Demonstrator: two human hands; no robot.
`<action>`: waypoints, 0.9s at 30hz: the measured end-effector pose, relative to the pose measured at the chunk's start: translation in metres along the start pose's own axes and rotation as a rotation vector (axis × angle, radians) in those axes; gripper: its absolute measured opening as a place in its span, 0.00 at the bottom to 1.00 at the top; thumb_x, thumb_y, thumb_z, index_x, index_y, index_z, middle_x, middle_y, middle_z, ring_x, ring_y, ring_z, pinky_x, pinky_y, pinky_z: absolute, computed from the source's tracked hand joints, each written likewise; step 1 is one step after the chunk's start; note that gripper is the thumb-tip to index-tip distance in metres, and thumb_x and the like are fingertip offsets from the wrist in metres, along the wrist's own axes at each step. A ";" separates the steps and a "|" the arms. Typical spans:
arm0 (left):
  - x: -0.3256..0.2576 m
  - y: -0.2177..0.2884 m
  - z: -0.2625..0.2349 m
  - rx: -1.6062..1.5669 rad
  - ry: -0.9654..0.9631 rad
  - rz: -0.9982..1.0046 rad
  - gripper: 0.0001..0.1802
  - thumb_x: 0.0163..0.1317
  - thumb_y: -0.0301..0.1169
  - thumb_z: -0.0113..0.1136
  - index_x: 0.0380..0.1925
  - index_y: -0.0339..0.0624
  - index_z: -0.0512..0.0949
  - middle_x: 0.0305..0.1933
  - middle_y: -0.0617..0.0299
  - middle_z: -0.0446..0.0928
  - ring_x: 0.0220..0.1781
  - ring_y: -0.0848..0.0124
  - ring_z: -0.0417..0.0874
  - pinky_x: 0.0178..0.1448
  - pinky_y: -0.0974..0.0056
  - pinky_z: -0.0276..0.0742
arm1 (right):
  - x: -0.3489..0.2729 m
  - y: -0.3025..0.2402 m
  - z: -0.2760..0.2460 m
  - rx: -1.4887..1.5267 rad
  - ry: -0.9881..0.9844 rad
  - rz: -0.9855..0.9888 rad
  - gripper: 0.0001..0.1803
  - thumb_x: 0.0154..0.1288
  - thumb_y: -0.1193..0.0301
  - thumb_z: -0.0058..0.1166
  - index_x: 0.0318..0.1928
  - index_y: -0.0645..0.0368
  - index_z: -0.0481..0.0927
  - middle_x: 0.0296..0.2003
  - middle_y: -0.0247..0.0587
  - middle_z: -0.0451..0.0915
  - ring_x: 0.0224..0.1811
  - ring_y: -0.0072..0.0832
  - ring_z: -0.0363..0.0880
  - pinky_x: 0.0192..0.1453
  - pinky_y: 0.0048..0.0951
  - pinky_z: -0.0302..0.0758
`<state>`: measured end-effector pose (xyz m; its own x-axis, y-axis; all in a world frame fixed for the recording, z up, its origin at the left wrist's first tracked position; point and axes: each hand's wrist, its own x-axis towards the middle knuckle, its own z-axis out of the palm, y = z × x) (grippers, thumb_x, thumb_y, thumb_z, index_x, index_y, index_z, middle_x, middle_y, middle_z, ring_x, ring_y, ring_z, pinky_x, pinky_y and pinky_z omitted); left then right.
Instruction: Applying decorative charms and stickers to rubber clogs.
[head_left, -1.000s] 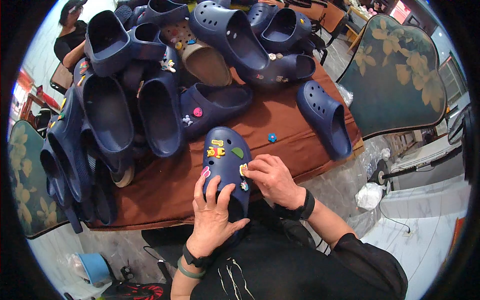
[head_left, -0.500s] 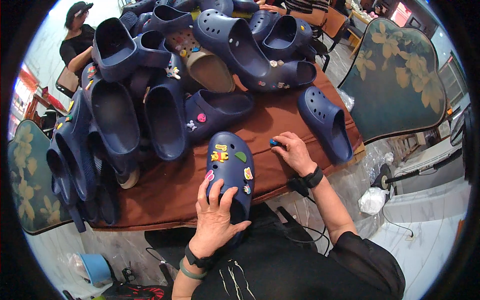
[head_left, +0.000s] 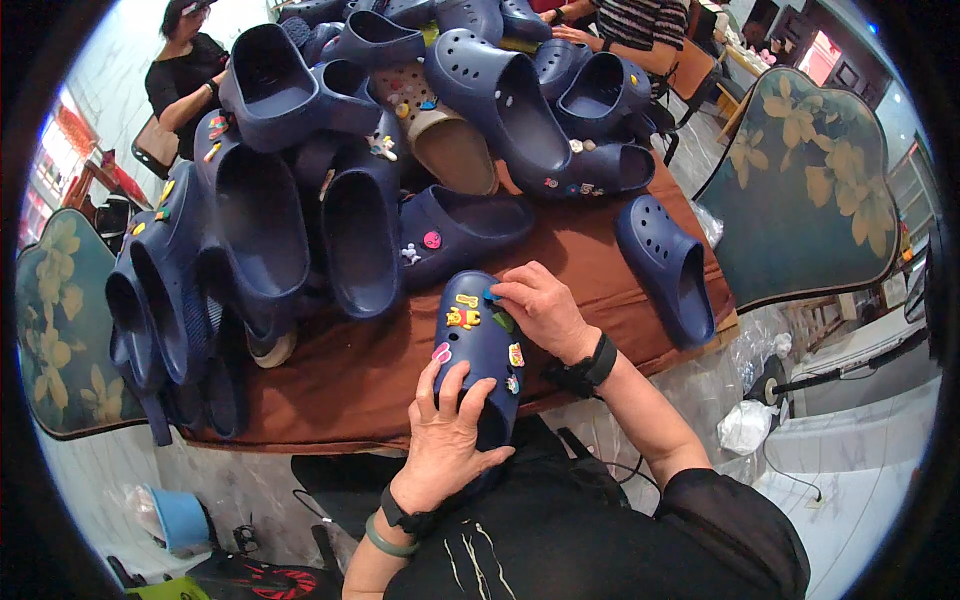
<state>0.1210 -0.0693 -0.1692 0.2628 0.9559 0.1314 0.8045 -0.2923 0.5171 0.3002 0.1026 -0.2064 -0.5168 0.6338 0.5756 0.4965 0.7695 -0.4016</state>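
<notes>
A navy clog (head_left: 482,352) stands at the table's front edge, toe pointing away from me. My left hand (head_left: 446,440) grips its near part, fingers over the upper and thumb by the opening. Charms dot the upper: a yellow bear (head_left: 463,318), a pink one (head_left: 441,353), a green one (head_left: 503,321) and a few more along the right side. Between thumb and fingertips my right hand (head_left: 547,316) pinches a small blue charm (head_left: 491,293), right at the toe's far right part. Whether the charm's stem is in a hole is hidden by the fingers.
A big pile of navy clogs (head_left: 262,225) covers the brown-clothed table's (head_left: 330,385) left and far side, with a beige clog (head_left: 452,152) among them. A single undecorated clog (head_left: 664,265) lies at the right. Chairs flank the table; two people sit at the far side.
My right hand has moved left with the blue charm, from over the bare cloth to the clog's toe. The left hand keeps its grip on the clog. The whole view has shifted slightly.
</notes>
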 end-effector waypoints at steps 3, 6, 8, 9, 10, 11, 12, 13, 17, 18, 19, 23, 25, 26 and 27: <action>-0.001 -0.001 0.001 0.000 0.010 0.001 0.55 0.33 0.44 0.82 0.65 0.57 0.63 0.71 0.53 0.53 0.76 0.45 0.46 0.63 0.44 0.62 | 0.002 -0.003 -0.004 -0.021 -0.070 -0.049 0.11 0.56 0.77 0.61 0.41 0.59 0.84 0.41 0.39 0.80 0.47 0.38 0.78 0.48 0.35 0.81; -0.001 -0.002 0.001 0.008 -0.001 -0.006 0.55 0.34 0.44 0.82 0.66 0.57 0.63 0.71 0.53 0.53 0.76 0.45 0.46 0.61 0.44 0.63 | 0.004 -0.004 -0.014 -0.072 -0.174 -0.095 0.11 0.58 0.76 0.60 0.43 0.59 0.84 0.42 0.39 0.80 0.49 0.38 0.78 0.50 0.36 0.80; 0.000 -0.002 -0.001 0.000 -0.010 -0.012 0.55 0.33 0.45 0.83 0.65 0.56 0.62 0.70 0.52 0.53 0.76 0.44 0.46 0.67 0.40 0.60 | 0.007 -0.002 -0.020 -0.095 -0.224 -0.124 0.12 0.59 0.76 0.60 0.44 0.59 0.84 0.43 0.40 0.81 0.50 0.38 0.78 0.51 0.36 0.79; 0.000 -0.001 -0.001 -0.004 -0.021 -0.015 0.56 0.33 0.45 0.83 0.64 0.55 0.62 0.69 0.52 0.53 0.76 0.42 0.45 0.73 0.36 0.56 | 0.009 0.001 -0.022 -0.059 -0.265 -0.105 0.11 0.59 0.75 0.61 0.44 0.59 0.85 0.44 0.40 0.81 0.50 0.38 0.78 0.52 0.37 0.79; 0.000 -0.001 -0.002 -0.008 -0.018 -0.016 0.56 0.33 0.45 0.83 0.64 0.55 0.62 0.69 0.52 0.53 0.76 0.42 0.45 0.73 0.36 0.56 | 0.011 0.001 -0.024 -0.023 -0.306 -0.087 0.11 0.59 0.73 0.62 0.43 0.59 0.85 0.45 0.41 0.81 0.51 0.38 0.78 0.53 0.37 0.78; -0.001 -0.001 -0.002 -0.009 -0.025 -0.014 0.56 0.33 0.45 0.83 0.64 0.55 0.62 0.69 0.52 0.52 0.76 0.43 0.45 0.73 0.36 0.57 | 0.012 -0.002 -0.025 -0.025 -0.310 -0.089 0.11 0.59 0.73 0.62 0.43 0.59 0.85 0.45 0.41 0.81 0.51 0.38 0.78 0.53 0.37 0.78; -0.001 -0.002 -0.002 -0.009 -0.030 -0.015 0.56 0.33 0.46 0.83 0.64 0.55 0.62 0.70 0.52 0.52 0.76 0.43 0.45 0.72 0.36 0.58 | 0.013 -0.006 -0.025 0.013 -0.269 -0.044 0.10 0.59 0.72 0.64 0.42 0.59 0.86 0.44 0.41 0.82 0.51 0.38 0.78 0.53 0.37 0.78; -0.001 -0.002 -0.002 -0.012 -0.024 -0.019 0.56 0.33 0.46 0.83 0.64 0.55 0.62 0.70 0.52 0.52 0.76 0.43 0.45 0.72 0.36 0.58 | 0.013 -0.010 -0.024 0.051 -0.228 0.001 0.10 0.59 0.71 0.65 0.41 0.60 0.86 0.43 0.41 0.82 0.51 0.38 0.78 0.53 0.37 0.78; -0.002 -0.004 0.001 -0.015 -0.008 0.001 0.54 0.35 0.46 0.82 0.65 0.57 0.63 0.70 0.53 0.53 0.77 0.45 0.45 0.65 0.41 0.61 | 0.002 -0.006 -0.006 0.124 -0.082 0.116 0.10 0.59 0.72 0.66 0.41 0.61 0.86 0.39 0.44 0.84 0.45 0.38 0.81 0.51 0.36 0.79; -0.004 -0.004 0.002 0.002 0.011 0.013 0.53 0.35 0.47 0.82 0.65 0.57 0.64 0.71 0.54 0.54 0.77 0.47 0.45 0.59 0.45 0.62 | -0.001 -0.005 -0.004 0.132 -0.096 0.106 0.10 0.59 0.72 0.66 0.41 0.61 0.86 0.39 0.44 0.84 0.45 0.38 0.81 0.51 0.36 0.79; -0.004 -0.004 0.002 -0.001 0.018 -0.004 0.53 0.35 0.47 0.82 0.65 0.57 0.64 0.71 0.54 0.54 0.77 0.47 0.45 0.59 0.45 0.62 | -0.004 -0.003 -0.003 0.240 -0.064 0.214 0.09 0.61 0.73 0.65 0.41 0.62 0.86 0.39 0.44 0.85 0.45 0.37 0.82 0.51 0.34 0.79; -0.005 -0.005 0.003 -0.020 0.012 -0.003 0.54 0.36 0.47 0.82 0.65 0.58 0.63 0.71 0.54 0.53 0.77 0.46 0.44 0.62 0.43 0.61 | -0.008 0.001 0.000 0.472 -0.054 0.443 0.08 0.66 0.74 0.62 0.43 0.63 0.86 0.41 0.43 0.85 0.45 0.32 0.82 0.51 0.29 0.77; -0.006 -0.004 0.003 -0.035 0.008 -0.016 0.54 0.35 0.47 0.82 0.65 0.58 0.63 0.71 0.54 0.53 0.77 0.45 0.44 0.66 0.40 0.60 | -0.006 -0.001 -0.002 0.545 -0.084 0.559 0.08 0.67 0.74 0.61 0.44 0.63 0.87 0.42 0.41 0.85 0.46 0.29 0.81 0.53 0.27 0.75; -0.006 -0.003 0.004 -0.030 0.007 -0.021 0.54 0.35 0.47 0.82 0.65 0.58 0.63 0.71 0.54 0.53 0.77 0.45 0.44 0.65 0.41 0.60 | -0.005 -0.002 -0.003 0.548 -0.100 0.553 0.08 0.67 0.74 0.61 0.44 0.63 0.87 0.42 0.41 0.85 0.46 0.29 0.81 0.53 0.27 0.75; -0.006 -0.003 0.004 -0.025 0.005 -0.020 0.54 0.35 0.47 0.82 0.65 0.58 0.64 0.71 0.54 0.53 0.77 0.46 0.44 0.65 0.42 0.60 | -0.004 -0.004 -0.004 0.602 -0.097 0.594 0.08 0.69 0.74 0.59 0.44 0.64 0.86 0.42 0.38 0.83 0.44 0.23 0.78 0.49 0.24 0.74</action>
<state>0.1190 -0.0742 -0.1752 0.2440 0.9617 0.1247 0.7959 -0.2720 0.5409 0.3034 0.0967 -0.2039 -0.3587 0.9284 0.0973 0.2627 0.2004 -0.9438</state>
